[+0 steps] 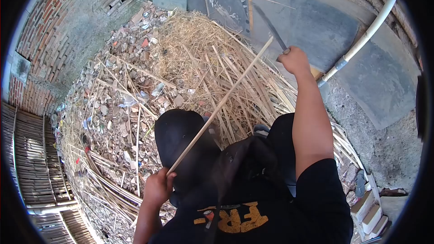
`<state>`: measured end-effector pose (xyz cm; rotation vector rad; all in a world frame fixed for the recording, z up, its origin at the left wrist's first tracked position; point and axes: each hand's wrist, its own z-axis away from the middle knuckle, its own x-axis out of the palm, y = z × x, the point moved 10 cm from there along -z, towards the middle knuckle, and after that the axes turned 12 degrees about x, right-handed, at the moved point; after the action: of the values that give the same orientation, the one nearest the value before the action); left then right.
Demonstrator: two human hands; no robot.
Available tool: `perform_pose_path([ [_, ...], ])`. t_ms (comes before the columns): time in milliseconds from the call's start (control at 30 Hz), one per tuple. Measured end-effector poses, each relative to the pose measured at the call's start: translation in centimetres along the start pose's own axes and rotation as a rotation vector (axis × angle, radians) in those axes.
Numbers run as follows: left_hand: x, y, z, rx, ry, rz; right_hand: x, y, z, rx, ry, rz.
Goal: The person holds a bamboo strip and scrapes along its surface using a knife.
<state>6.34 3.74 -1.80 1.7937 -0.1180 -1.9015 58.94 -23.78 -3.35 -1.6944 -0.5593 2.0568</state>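
My left hand (158,187), at the lower left, is closed round the lower end of a long pale bamboo strip (220,105). The strip slants up to the right across my dark-clad left knee, and its far end is near the knife. At the upper right, my right hand (294,60) grips the handle of a long dark-bladed knife (270,25), whose blade points up and to the left. Below the strip and between my hands are my knees and a black shirt with orange print.
Loose bamboo strips (235,81) and straw shavings (185,40) cover rubble ground (113,113). Grey boards (321,31) and a white pipe (370,29) stand at the right. A brick wall (49,45) is at the left, with a bamboo slat panel (31,153) below it.
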Motion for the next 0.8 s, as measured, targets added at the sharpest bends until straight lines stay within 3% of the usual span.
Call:
perform_pose_path([
  [33, 0.0, 0.0, 0.1, 0.011, 0.010, -0.001, -1.1, 1.5, -0.9, 0.129, 0.113, -0.016],
  [133, -0.1, 0.3, 0.2, 0.049, 0.080, 0.019, -1.7, 2.3, -0.7, 0.083, 0.176, -0.095],
  [267, -0.6, 0.3, -0.2, 0.000, 0.067, 0.098, -2.3, 1.0, 0.9, 0.044, 0.089, -0.255],
  [433, 0.4, -1.2, -0.5, -0.106, -0.012, 0.447, -3.7, -3.1, 4.1, -0.050, 0.061, -0.375],
  [533, 1.5, -1.6, -0.8, -0.206, -0.091, 0.578, -2.2, -6.9, 7.5, -0.288, -0.016, -0.271],
  [633, 2.0, -1.9, -1.0, -0.191, -0.124, 0.610, 1.4, -9.5, 11.0, -0.411, -0.292, -0.033],
  [733, 1.4, -1.7, -1.5, -0.098, -0.079, 0.468, 4.7, -10.9, 14.4, -0.568, -0.392, 0.278],
  [800, 0.6, -0.9, -1.5, -0.070, -0.046, 0.382, 6.5, -10.8, 14.6, -0.591, -0.448, 0.298],
])
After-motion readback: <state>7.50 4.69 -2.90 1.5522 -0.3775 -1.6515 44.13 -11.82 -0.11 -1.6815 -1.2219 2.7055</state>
